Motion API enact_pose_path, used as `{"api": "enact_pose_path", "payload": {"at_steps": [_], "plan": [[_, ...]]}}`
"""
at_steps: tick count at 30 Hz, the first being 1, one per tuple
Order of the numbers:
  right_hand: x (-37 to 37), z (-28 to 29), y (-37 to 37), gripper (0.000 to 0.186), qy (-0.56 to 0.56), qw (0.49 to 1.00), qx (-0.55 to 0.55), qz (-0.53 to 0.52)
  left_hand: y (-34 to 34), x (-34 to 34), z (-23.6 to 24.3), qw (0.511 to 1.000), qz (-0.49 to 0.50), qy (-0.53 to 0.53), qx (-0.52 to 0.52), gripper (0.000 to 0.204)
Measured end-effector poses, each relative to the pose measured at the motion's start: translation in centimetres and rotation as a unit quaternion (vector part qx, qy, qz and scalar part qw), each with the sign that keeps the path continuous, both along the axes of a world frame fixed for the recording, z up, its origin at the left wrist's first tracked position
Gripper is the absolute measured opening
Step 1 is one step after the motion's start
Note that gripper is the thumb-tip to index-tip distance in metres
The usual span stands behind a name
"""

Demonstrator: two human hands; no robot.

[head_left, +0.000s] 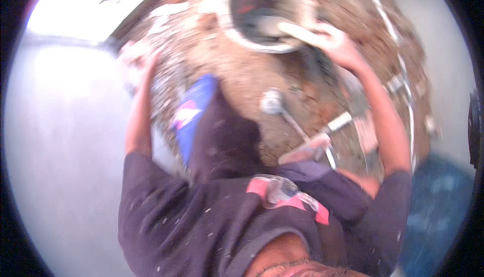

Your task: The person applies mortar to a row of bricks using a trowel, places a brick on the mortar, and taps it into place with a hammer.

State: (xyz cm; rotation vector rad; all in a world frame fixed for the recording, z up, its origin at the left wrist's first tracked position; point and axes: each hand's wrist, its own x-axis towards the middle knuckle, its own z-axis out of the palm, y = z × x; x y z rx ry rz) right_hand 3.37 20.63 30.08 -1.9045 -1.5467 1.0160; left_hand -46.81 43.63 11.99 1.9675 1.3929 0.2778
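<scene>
At the top of the head view a pale round bucket [225, 22] stands on the dirt, its inside dark with a reddish patch. My right hand [337, 44] is closed on a pale stick-like handle [305, 35] at the bucket's right rim. The handle slants into the bucket and ends in a whitish lump; blur hides what kind of tool it is. My left hand [137, 61] reaches forward on the left, beside the grey wall and above pale rubble. Its fingers are smeared by motion, and I see nothing clear in it.
Brown uneven soil lies around the bucket. A white-headed tool with a thin handle [272, 100] and a short white tube [339, 121] lie on it. A blue item [194, 110] sits by my leg. A long white pipe [403, 70] runs along the right; a grey wall [65, 151] stands left.
</scene>
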Motion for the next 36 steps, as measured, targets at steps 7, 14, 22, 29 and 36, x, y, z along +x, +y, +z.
{"api": "enact_pose_path", "payload": {"at_steps": [7,14,22,29,36], "plan": [[4.1,-0.3,-8.1,0.05,-0.095,0.992,-0.063,-0.05,4.3,-6.8,-6.8,0.976,0.122,0.125,0.131,0.034],[17.3,-9.6,-29.5,0.05,-0.256,0.876,-0.12,-0.391,3.2,-0.5,-2.3,0.968,0.171,0.084,0.16,0.03],[21.6,-24.7,-52.8,0.04,-0.197,0.748,-0.1,-0.626,-1.3,7.3,5.1,0.993,0.079,0.065,0.066,0.038],[6.1,-23.8,-50.1,0.03,-0.113,0.716,-0.054,-0.687,-7.9,15.7,10.4,0.985,-0.133,0.094,0.056,0.032],[-1.0,-23.7,-53.2,0.025,-0.097,0.688,-0.036,-0.718,-4.7,11.9,5.9,0.978,-0.022,0.177,-0.106,0.037]]}}
